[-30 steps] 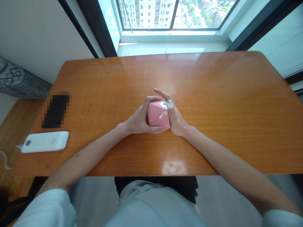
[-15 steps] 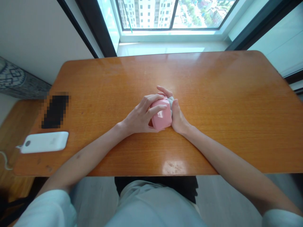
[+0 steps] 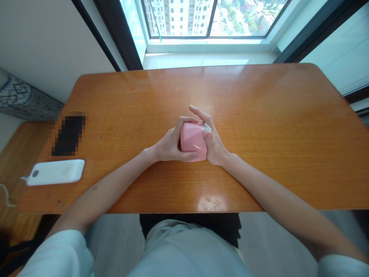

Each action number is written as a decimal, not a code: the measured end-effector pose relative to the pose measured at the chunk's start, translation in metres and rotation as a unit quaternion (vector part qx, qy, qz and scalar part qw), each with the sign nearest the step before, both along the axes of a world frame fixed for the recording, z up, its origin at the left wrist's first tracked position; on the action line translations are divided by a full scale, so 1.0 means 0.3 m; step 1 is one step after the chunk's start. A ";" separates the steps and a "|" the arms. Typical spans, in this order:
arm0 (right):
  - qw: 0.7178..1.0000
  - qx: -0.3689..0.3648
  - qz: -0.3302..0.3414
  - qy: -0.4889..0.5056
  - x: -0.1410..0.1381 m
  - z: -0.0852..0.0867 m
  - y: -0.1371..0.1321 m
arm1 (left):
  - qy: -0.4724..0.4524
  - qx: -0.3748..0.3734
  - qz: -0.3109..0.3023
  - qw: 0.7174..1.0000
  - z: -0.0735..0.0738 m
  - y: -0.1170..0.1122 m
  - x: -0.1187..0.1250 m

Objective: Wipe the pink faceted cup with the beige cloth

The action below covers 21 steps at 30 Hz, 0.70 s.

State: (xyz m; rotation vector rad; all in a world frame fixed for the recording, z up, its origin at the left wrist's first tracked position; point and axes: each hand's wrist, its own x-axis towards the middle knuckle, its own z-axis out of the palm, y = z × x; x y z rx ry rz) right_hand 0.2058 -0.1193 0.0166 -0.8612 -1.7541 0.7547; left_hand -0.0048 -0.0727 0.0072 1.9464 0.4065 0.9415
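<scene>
In the head view, we see that the left hand (image 3: 170, 145) is clasped around a pink box (image 3: 192, 137), inward from the middle of the counter's (image 3: 273, 115) near edge. The right hand (image 3: 215, 145), half spread, holds a small pale piece (image 3: 206, 127) at the box's side.

The pink object (image 3: 191, 138) is showing a smooth, glossy, plastic-like surface, the wooden table (image 3: 273, 134) is gleaming, and the white device (image 3: 59, 171) is looking smooth.
</scene>
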 end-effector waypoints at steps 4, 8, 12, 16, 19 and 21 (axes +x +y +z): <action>0.997 0.063 0.006 -0.034 0.001 -0.009 0.001 | -0.012 -0.124 -0.022 0.992 0.007 -0.004 -0.005; 0.999 0.045 0.006 -0.018 -0.001 -0.003 -0.002 | -0.001 -0.129 -0.006 0.992 0.007 -0.012 0.003; 1.000 0.005 -0.015 0.014 -0.005 0.015 -0.010 | -0.015 -0.010 0.081 0.997 -0.011 -0.008 0.005; 0.996 -0.069 -0.023 0.042 -0.009 0.024 -0.010 | -0.034 0.189 0.153 0.969 -0.028 0.025 -0.021; 0.981 -0.166 -0.033 0.098 -0.010 0.020 0.000 | 0.007 0.342 0.104 0.934 -0.033 0.050 -0.037; 0.966 -0.214 -0.046 0.138 -0.011 0.018 0.008 | 0.055 0.406 0.097 0.907 -0.036 0.056 -0.034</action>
